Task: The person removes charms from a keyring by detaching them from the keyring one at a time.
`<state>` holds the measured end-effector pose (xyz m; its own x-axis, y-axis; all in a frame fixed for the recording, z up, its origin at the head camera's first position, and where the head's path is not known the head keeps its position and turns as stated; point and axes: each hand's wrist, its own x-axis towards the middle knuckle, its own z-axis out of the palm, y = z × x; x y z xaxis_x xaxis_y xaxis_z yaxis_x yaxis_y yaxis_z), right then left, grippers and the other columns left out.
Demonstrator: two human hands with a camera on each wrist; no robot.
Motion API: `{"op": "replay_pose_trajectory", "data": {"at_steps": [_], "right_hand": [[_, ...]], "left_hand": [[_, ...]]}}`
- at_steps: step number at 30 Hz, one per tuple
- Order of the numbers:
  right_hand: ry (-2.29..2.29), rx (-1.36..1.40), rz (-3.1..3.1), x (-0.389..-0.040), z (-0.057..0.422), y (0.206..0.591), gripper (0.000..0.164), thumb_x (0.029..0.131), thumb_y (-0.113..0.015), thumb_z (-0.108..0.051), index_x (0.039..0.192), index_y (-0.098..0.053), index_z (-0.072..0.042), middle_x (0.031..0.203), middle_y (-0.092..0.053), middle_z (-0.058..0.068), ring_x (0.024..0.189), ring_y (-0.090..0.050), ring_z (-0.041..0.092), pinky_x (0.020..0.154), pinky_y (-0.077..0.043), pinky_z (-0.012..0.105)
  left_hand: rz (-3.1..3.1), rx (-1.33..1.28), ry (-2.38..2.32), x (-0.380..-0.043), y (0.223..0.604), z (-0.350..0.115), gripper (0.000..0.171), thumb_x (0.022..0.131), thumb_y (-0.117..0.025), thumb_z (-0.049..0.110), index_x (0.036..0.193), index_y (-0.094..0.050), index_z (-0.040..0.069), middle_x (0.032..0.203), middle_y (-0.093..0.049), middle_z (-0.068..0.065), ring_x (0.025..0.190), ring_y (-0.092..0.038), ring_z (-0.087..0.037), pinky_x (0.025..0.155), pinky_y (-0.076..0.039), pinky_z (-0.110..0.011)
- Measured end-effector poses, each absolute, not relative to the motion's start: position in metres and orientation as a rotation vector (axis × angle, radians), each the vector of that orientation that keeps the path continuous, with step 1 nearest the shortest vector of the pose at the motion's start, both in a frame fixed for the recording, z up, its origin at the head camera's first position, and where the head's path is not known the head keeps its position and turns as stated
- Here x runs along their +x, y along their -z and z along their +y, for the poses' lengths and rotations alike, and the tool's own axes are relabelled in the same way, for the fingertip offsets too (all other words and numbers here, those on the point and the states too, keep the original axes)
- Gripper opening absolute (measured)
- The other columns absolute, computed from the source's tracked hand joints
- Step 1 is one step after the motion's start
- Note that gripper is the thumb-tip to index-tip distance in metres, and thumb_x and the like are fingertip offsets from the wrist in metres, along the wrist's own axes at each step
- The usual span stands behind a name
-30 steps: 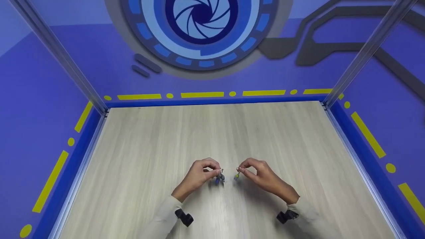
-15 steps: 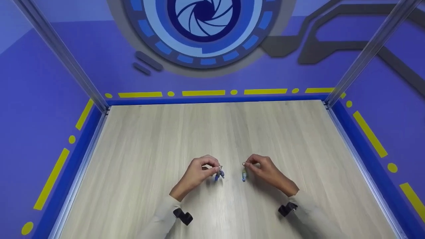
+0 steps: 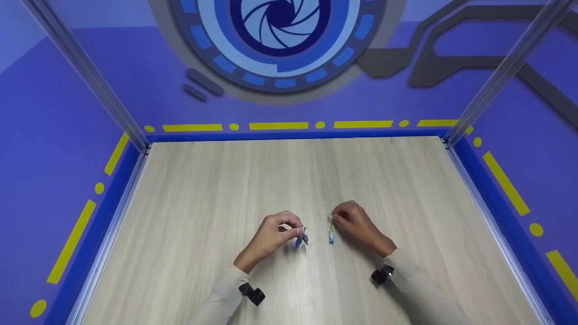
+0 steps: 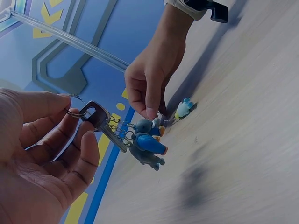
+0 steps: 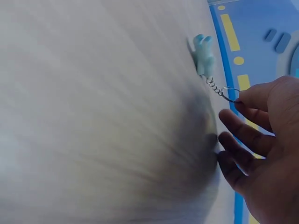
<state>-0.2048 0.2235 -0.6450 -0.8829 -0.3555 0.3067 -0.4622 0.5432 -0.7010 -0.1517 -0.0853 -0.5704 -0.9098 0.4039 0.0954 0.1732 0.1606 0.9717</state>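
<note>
My left hand (image 3: 272, 235) pinches a metal split ring (image 4: 74, 113) between thumb and finger. On that ring hang a key (image 4: 105, 123) and several short chains with small blue and grey figure charms (image 4: 148, 143). To the right, my right hand (image 3: 360, 227) pinches the ring (image 5: 230, 94) of a single keychain. A light blue figure charm (image 5: 204, 56) with some yellow dangles from it by a short chain (image 5: 214, 86). Whether this charm touches the table, I cannot tell. The two rings are apart, and the right hand's other fingers are loosely bent.
A light wood-grain table (image 3: 216, 189) lies under both hands. Blue panels with yellow marks (image 3: 278, 125) border it at the back and sides, with metal posts (image 3: 97, 85) at the corners. Black wrist devices (image 3: 252, 294) sit on both sleeves.
My right hand has moved right and farther forward with the single keychain, widening the gap between the hands. The left hand has stayed nearly in place with the key and its charms.
</note>
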Motion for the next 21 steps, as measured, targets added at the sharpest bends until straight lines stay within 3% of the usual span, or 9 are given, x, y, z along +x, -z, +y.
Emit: {"op": "replay_pose_trajectory", "data": {"at_steps": [13,21], "right_hand": [[-1.123,0.484,-2.790,-0.213,0.214,0.645,0.010,0.099,-0.080,-0.007,0.093,-0.075,-0.013,0.107,-0.068,0.003,0.113,-0.058,0.027,0.101,-0.047,0.049],[-1.078,0.576,-2.767,-0.198,0.205,0.639,0.006,0.097,-0.080,-0.006,0.099,-0.075,-0.007,0.108,-0.070,0.007,0.113,-0.060,0.030,0.101,-0.050,0.052]], "left_hand": [[2.236,0.566,-1.835,-0.153,0.567,-0.084,0.008,0.100,-0.079,0.006,0.098,-0.082,0.013,0.107,-0.075,0.004,0.102,-0.069,-0.016,0.082,-0.057,-0.028],[2.236,0.554,-1.833,-0.152,0.568,-0.084,0.012,0.100,-0.079,0.004,0.095,-0.081,0.015,0.106,-0.076,0.002,0.102,-0.070,-0.016,0.081,-0.058,-0.027]]}}
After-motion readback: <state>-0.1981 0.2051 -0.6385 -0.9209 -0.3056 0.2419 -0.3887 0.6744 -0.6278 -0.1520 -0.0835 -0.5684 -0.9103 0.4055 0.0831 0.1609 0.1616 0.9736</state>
